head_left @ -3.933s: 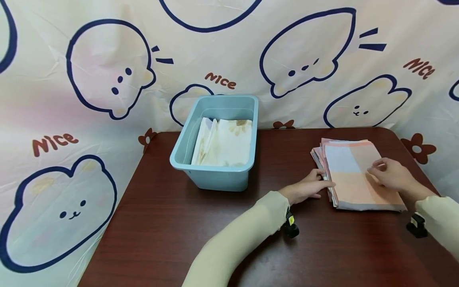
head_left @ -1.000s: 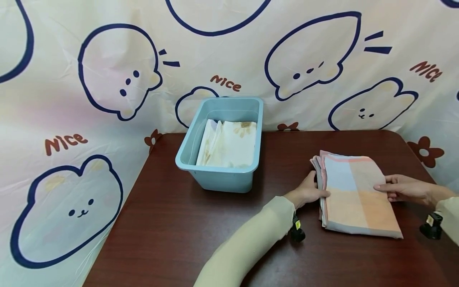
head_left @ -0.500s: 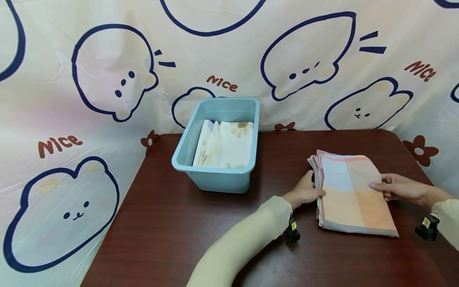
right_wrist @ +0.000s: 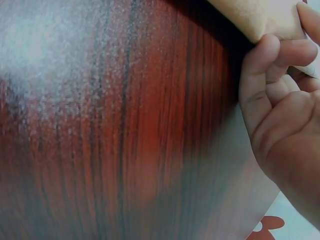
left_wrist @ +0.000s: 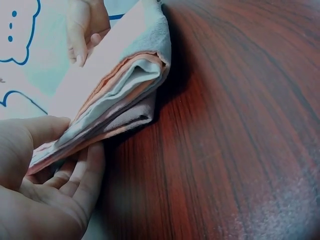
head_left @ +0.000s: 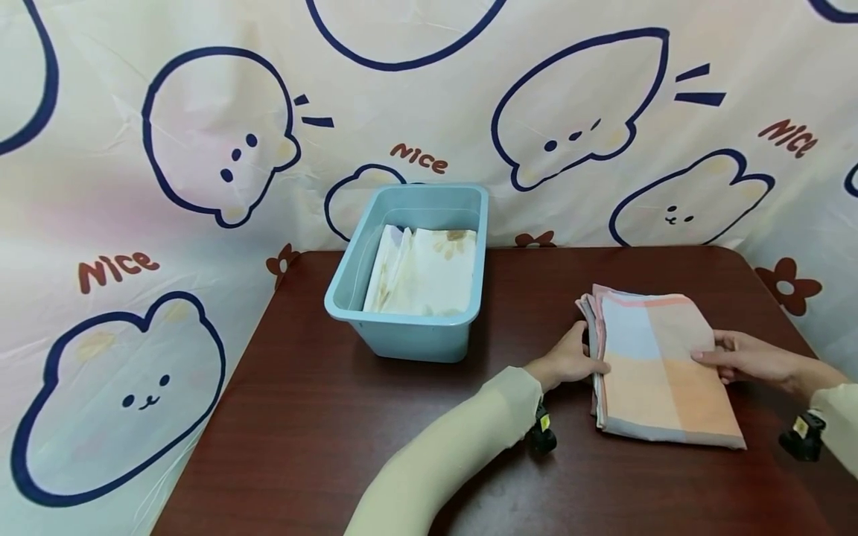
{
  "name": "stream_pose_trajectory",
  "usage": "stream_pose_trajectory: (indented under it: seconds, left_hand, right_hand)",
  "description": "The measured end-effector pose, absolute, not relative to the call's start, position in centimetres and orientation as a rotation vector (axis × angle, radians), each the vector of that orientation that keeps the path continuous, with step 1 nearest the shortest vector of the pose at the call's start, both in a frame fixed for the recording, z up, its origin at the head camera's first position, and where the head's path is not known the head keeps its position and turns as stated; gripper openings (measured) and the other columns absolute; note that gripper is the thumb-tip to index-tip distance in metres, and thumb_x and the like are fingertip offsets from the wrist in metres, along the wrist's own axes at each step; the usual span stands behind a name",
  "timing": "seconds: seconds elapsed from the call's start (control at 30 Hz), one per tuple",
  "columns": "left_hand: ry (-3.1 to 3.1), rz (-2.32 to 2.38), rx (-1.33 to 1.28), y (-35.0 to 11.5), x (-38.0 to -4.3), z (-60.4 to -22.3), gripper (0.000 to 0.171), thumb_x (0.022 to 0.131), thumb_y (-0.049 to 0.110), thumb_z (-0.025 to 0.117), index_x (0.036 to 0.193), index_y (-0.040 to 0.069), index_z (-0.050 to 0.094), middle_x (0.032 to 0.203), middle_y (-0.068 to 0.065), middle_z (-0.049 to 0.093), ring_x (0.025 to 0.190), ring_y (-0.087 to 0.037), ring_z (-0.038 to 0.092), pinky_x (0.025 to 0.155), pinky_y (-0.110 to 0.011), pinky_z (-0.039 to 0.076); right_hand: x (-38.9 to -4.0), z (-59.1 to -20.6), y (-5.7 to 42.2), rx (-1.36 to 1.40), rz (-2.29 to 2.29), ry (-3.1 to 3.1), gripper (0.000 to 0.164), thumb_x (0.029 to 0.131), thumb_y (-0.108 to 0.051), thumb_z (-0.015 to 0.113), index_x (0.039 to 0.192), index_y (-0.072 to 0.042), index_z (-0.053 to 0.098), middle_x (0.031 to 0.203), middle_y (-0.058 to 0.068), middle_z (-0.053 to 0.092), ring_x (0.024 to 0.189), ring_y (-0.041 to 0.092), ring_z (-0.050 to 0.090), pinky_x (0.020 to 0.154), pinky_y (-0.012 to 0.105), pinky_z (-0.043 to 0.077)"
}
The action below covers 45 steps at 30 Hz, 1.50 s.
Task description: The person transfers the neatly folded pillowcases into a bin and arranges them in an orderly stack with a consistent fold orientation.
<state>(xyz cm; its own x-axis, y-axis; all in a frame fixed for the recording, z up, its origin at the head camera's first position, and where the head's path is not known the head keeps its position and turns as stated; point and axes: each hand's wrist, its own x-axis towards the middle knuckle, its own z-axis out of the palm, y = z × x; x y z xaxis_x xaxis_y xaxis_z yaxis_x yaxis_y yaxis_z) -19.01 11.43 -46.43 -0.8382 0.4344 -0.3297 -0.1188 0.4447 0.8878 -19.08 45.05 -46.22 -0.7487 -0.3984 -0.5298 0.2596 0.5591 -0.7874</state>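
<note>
A folded checked cloth (head_left: 657, 357) in peach, pale blue and beige lies at the right of the table in the head view. My left hand (head_left: 568, 357) grips its left edge, thumb on top. In the left wrist view, the fingers of that left hand (left_wrist: 55, 185) reach under the cloth's stacked layers (left_wrist: 117, 92). On the opposite edge my right hand (head_left: 757, 361) pinches the cloth, thumb above. The right wrist view has the right hand (right_wrist: 285, 100) with curled fingers under a cloth corner (right_wrist: 250, 17); its thumb is partly out of frame.
A light blue plastic bin (head_left: 418, 318) stands left of the cloth, with folded white fabric (head_left: 439, 275) inside. Dark reddish wood covers the table (head_left: 322, 432). Behind it hangs a white curtain (head_left: 402, 112) with bear drawings.
Since the earliest frame, the cloth has come nearer to me, and both hands have gone from touching it to gripping its opposite edges. Over the last second, hands and cloth barely move.
</note>
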Motion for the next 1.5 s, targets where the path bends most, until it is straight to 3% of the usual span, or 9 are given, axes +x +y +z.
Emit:
stream_pose_trajectory:
  seconds: [0.47, 0.63, 1.13, 1.3, 1.5]
  left_hand:
    - [2.195, 1.371, 0.245, 11.1, -18.8, -45.9, 0.084, 0.091, 0.014, 0.074, 0.159, 0.018, 0.026, 0.143, -0.008, 0.054, 0.119, -0.016, 0.060, 0.091, -0.029, 0.052]
    - [2.184, 1.396, 0.230, 10.8, -18.6, -46.0, 0.083, 0.090, 0.012, 0.075, 0.158, 0.018, 0.028, 0.144, -0.007, 0.053, 0.121, -0.015, 0.059, 0.089, -0.028, 0.052]
    - [2.091, 1.460, 0.279, 9.5, -18.3, -45.8, 0.079, 0.091, 0.008, 0.073, 0.156, 0.018, 0.030, 0.120, -0.010, 0.062, 0.083, -0.010, 0.059, 0.067, -0.027, 0.048]
    - [2.102, 1.450, 0.273, 9.0, -18.3, -45.6, 0.079, 0.091, 0.010, 0.073, 0.157, 0.019, 0.029, 0.127, -0.011, 0.060, 0.091, -0.012, 0.061, 0.069, -0.027, 0.049]
    - [2.103, 1.466, 0.292, 8.4, -18.4, -45.5, 0.081, 0.090, 0.010, 0.074, 0.157, 0.016, 0.029, 0.130, -0.010, 0.060, 0.101, -0.012, 0.063, 0.074, -0.027, 0.050]
  right_hand:
    - [-19.2, -45.9, 44.2, -0.083, -1.161, 2.187, 0.025, 0.108, -0.029, 0.048, 0.110, -0.005, 0.047, 0.065, -0.004, 0.048, 0.063, 0.013, 0.054, 0.064, 0.031, 0.045]
    - [-19.1, -46.0, 44.0, -0.115, -1.191, 2.153, 0.022, 0.108, -0.027, 0.047, 0.111, -0.005, 0.048, 0.064, -0.004, 0.048, 0.063, 0.013, 0.054, 0.063, 0.031, 0.046]
    - [-18.4, -45.7, 43.2, -0.139, -1.204, 2.156, 0.022, 0.108, -0.028, 0.047, 0.105, -0.006, 0.050, 0.064, -0.006, 0.048, 0.062, 0.016, 0.055, 0.064, 0.033, 0.044]
    - [-18.4, -45.5, 42.9, -0.144, -1.203, 2.163, 0.025, 0.109, -0.028, 0.046, 0.112, -0.003, 0.047, 0.064, -0.005, 0.048, 0.064, 0.019, 0.056, 0.063, 0.033, 0.043]
    - [-18.5, -45.3, 42.5, -0.119, -1.213, 2.141, 0.023, 0.109, -0.029, 0.044, 0.116, -0.007, 0.048, 0.067, -0.006, 0.049, 0.066, 0.016, 0.056, 0.065, 0.033, 0.043]
